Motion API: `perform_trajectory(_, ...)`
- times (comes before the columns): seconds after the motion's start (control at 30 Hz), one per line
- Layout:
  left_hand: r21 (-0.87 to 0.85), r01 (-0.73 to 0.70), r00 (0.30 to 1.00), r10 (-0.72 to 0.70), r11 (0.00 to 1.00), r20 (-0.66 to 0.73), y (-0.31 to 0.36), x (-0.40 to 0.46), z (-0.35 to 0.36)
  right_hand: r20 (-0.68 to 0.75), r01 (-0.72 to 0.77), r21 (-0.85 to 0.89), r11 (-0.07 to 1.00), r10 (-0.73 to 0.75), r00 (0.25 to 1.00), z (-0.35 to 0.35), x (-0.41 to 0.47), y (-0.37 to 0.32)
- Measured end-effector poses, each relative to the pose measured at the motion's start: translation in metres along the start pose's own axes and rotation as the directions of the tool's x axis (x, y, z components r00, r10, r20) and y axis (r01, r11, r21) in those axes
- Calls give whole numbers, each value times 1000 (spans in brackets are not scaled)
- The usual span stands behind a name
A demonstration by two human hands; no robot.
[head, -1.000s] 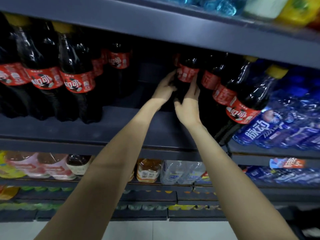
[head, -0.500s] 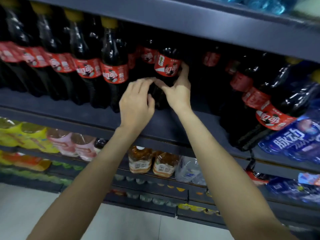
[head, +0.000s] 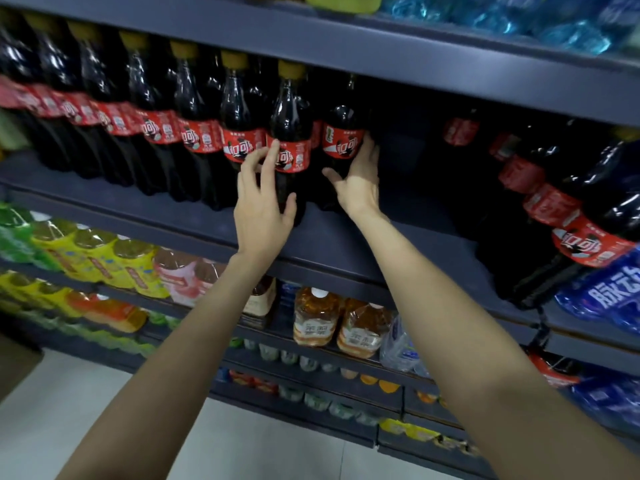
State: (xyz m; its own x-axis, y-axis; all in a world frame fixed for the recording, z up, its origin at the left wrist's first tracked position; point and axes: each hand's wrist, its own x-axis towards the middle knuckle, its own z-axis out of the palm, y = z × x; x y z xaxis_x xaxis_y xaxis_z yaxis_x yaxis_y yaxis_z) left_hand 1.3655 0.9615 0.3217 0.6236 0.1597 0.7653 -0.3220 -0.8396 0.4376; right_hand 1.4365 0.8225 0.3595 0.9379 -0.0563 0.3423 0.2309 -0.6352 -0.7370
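A row of dark cola bottles [head: 194, 133] with red labels and yellow caps stands on the dark blue shelf [head: 346, 244]. My right hand [head: 358, 183] grips a cola bottle [head: 341, 131] at the row's right end, a little further back, thumb on its left and fingers round its right side. My left hand [head: 263, 209] lies with spread, straight fingers against the front cola bottle [head: 289, 133] just to the left. The caps of the rear bottles are hidden by the shelf above.
A dark gap on the shelf lies right of my right hand, then more cola bottles [head: 571, 223] and blue bottles [head: 609, 296]. Below stand tea bottles [head: 315, 323] and yellow drinks [head: 104, 258]. A pale floor [head: 69, 410] is at the bottom.
My right hand has carried the cola bottle leftward from the right group to the end of the left row. My left hand has let go, opened and come against the front bottle.
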Motion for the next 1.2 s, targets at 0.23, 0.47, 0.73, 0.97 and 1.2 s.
perform_trajectory(0.23,-266,21,999,-33,964,-40,54,-22,-3,285,-29,-41,999,39,958,-71,-56,16)
perform_trajectory(0.47,-624,365,753,176,691,634,153,-21,50,-3,-53,110,992,54,999,-190,-161,65)
perform_trajectory(0.73,-654,276,795,216,704,567,237,-13,125,-669,-226,-75,971,119,734,-220,-164,105)
perform_trajectory(0.97,-638,275,834,152,719,531,246,-6,140,-623,-283,-88,955,169,764,-212,-136,108)
perform_trajectory(1.2,-399,181,937,-35,899,346,280,-19,134,-701,-191,161,968,249,669,-222,-170,119)
